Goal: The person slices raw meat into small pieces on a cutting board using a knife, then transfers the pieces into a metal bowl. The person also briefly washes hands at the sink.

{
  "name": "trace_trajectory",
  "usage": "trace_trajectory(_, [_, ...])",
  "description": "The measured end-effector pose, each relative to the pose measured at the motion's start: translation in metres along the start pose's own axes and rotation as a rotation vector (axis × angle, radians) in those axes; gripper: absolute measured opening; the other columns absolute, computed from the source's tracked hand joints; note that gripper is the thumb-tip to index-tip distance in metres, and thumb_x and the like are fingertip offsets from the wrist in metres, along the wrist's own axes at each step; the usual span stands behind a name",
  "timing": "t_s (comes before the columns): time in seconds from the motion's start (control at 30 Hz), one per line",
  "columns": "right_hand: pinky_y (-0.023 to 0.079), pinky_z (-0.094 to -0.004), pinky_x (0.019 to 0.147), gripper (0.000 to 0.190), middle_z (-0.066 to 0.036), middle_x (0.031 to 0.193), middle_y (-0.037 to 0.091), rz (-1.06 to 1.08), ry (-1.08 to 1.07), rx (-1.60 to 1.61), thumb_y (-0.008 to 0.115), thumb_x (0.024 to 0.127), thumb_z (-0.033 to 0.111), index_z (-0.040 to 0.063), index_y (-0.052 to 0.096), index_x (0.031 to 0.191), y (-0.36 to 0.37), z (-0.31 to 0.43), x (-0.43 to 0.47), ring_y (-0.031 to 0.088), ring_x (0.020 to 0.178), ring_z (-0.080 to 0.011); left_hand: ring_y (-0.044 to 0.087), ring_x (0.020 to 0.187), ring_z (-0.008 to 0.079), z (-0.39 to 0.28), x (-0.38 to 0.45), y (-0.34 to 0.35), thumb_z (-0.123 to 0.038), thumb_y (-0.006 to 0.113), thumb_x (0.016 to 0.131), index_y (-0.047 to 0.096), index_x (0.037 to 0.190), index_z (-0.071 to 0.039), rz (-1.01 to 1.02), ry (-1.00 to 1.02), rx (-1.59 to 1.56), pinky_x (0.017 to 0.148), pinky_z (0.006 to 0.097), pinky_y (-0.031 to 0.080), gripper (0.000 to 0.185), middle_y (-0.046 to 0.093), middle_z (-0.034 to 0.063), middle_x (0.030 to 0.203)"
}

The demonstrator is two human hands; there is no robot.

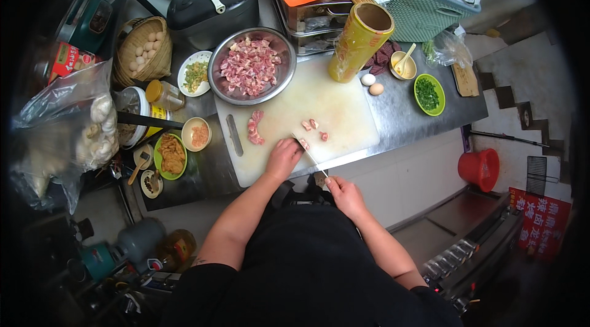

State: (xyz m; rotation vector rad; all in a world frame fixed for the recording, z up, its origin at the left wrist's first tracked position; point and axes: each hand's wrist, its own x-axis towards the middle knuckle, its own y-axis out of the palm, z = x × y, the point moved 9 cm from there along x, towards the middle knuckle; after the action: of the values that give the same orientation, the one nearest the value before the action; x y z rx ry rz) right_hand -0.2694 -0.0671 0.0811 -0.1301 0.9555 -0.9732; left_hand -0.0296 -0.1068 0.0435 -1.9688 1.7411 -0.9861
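Note:
In the head view my right hand (346, 195) grips the handle of a kitchen knife (316, 159), its blade seen almost edge-on over the front of a white plastic cutting board (295, 96). My left hand (283, 157) rests on the board with curled fingers beside the blade; what lies under them is hidden. Small cut pieces of raw meat (324, 136) lie just right of the blade, one close against it. A curved strip of raw meat (255, 128) is on the board's left part. Behind it, a steel bowl (290, 73) holds many chopped meat pieces (251, 66).
A yellow cling-film roll (355, 48) stands upright at the board's back right. Two eggs (376, 89) and a green bowl of chopped greens (427, 94) sit right. Small bowls, including a green bowl of brown food (171, 154), crowd the left near a bag of garlic (99, 129).

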Motion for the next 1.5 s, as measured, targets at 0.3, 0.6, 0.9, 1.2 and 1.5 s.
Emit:
trace_trajectory(0.3, [0.059,-0.0543,0.096,0.054,-0.024,0.108,0.081,-0.072,-0.071,-0.039,0.055,0.115,0.057,0.013,0.079,0.133,0.015,0.038,0.033,0.076,0.108,-0.0484,0.067,0.109,0.0392,0.005,-0.001,0.004,-0.007,0.08,0.09,0.075,0.112,-0.005,0.02,-0.005,0.029,0.095,0.0494,0.059,0.023,0.072,0.0122,0.114])
trace_trajectory(0.6, [0.059,-0.0566,0.1,0.051,-0.026,0.115,0.081,-0.054,-0.048,-0.095,0.058,0.114,0.055,0.013,0.078,0.135,0.0,0.032,0.009,0.075,0.114,-0.0492,0.067,0.109,0.04,0.008,-0.005,0.006,-0.007,0.081,0.089,0.075,0.116,-0.006,0.01,-0.034,0.043,0.095,0.0499,0.058,0.028,0.072,0.0129,0.115])
trace_trajectory(0.9, [0.059,-0.0511,0.102,0.057,-0.027,0.114,0.082,-0.046,-0.168,-0.094,0.057,0.114,0.058,0.013,0.076,0.142,0.034,0.049,0.082,0.077,0.114,-0.0455,0.067,0.114,0.0406,0.011,-0.008,0.001,-0.003,0.083,0.087,0.075,0.112,-0.006,0.027,-0.031,0.041,0.098,0.0509,0.058,0.026,0.072,0.014,0.116])
trace_trajectory(1.2, [0.059,-0.0457,0.092,0.055,-0.018,0.104,0.083,-0.072,-0.135,0.201,0.062,0.113,0.056,0.009,0.08,0.133,-0.011,-0.004,0.045,0.079,0.099,-0.0369,0.072,0.106,0.0357,0.007,0.009,-0.004,-0.008,0.089,0.092,0.076,0.11,-0.004,-0.13,-0.147,-0.085,0.093,0.0451,0.06,0.023,0.076,0.0126,0.114])
trace_trajectory(1.5, [0.059,-0.0504,0.098,0.059,-0.021,0.117,0.083,-0.011,-0.014,-0.037,0.057,0.114,0.061,0.011,0.078,0.138,-0.009,0.001,0.011,0.078,0.115,-0.043,0.069,0.109,0.0372,0.01,0.008,0.002,-0.011,0.084,0.091,0.075,0.107,-0.006,-0.035,-0.063,-0.011,0.094,0.0483,0.059,0.019,0.073,0.0098,0.112])
